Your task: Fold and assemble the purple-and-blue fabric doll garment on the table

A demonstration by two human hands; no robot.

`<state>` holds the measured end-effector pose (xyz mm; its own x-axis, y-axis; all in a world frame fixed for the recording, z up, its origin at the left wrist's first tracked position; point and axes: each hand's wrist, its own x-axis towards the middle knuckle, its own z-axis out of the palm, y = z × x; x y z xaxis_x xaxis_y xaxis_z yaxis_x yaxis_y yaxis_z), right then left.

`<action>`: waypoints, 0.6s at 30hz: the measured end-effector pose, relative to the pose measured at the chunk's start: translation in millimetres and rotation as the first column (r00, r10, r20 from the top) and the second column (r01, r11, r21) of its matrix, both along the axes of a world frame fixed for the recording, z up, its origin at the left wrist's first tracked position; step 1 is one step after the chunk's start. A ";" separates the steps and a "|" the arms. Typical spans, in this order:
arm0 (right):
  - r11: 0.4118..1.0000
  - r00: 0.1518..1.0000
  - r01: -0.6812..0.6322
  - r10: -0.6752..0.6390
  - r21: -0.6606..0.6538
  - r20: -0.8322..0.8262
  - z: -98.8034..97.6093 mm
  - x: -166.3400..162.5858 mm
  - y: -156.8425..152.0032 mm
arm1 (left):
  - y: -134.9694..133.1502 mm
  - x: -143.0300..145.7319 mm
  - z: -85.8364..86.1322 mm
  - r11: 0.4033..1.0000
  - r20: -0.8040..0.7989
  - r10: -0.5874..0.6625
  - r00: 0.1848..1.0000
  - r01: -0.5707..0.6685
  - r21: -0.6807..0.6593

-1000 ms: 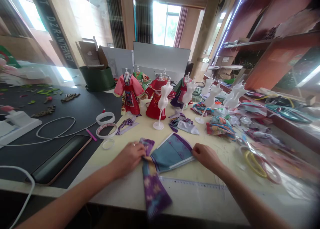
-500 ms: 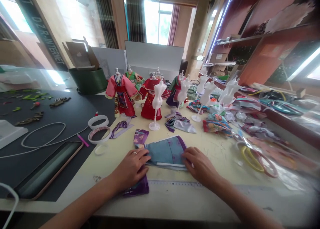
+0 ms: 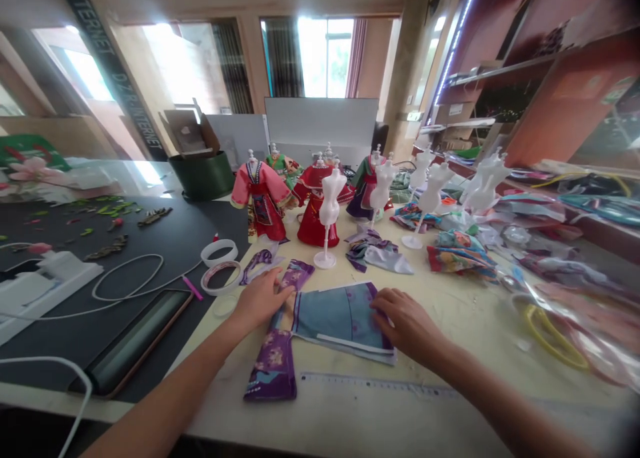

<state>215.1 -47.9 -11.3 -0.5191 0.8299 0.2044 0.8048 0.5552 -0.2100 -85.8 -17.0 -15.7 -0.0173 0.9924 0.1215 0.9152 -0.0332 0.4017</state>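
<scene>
"Blue doll garment (image 3: 340,321), where's it lying?"

"Flat on the cream worktable (image 3: 450,325), just beside a ruler (image 3: 375,383), bright windows (image 3: 325,58) beyond."

"Hands?"

"Left hand (image 3: 260,301) open, fingertips on cloth; right hand (image 3: 405,321) curled on its edge, grip unclear."

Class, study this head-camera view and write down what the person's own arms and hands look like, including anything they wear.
Both forearms are bare, with no sleeve in view. The left hand and right hand wear no gloves, and neither arm shows a watch, bracelet or cable. Any ring would be too small to make out here.
</scene>
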 end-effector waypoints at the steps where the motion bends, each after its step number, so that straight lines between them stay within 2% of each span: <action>1: 1.000 1.000 -0.001 0.001 0.005 0.019 -2.1 -2.6 5.7 | 5.8 0.8 -2.9 1.000 0.008 0.014 1.000 -0.014 -0.003; 6: 0.999 1.000 -0.006 0.005 0.052 0.031 -18.7 -4.8 20.3 | 16.5 5.2 -14.1 0.998 0.081 0.021 0.997 -0.026 0.058; 11: 0.997 0.999 -0.013 0.015 0.081 -0.028 -30.1 1.6 20.7 | 15.7 -0.6 -20.7 0.972 0.188 0.129 0.974 -0.161 0.170; 14: 0.997 0.997 0.000 0.006 0.082 -0.076 -32.9 5.9 22.9 | 18.8 -9.9 -18.3 0.969 0.231 0.144 0.962 -0.185 0.166; 18: 0.997 0.995 0.039 -0.032 0.069 -0.096 -37.2 8.9 27.8 | 22.0 -13.5 -16.6 0.988 0.252 0.091 0.964 -0.119 0.098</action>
<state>224.0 -20.1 -48.6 -0.4653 0.8290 0.3104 0.8024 0.5430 -0.2475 -99.3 5.1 -32.4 -0.1640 0.9639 0.2098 0.7895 0.0007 0.6138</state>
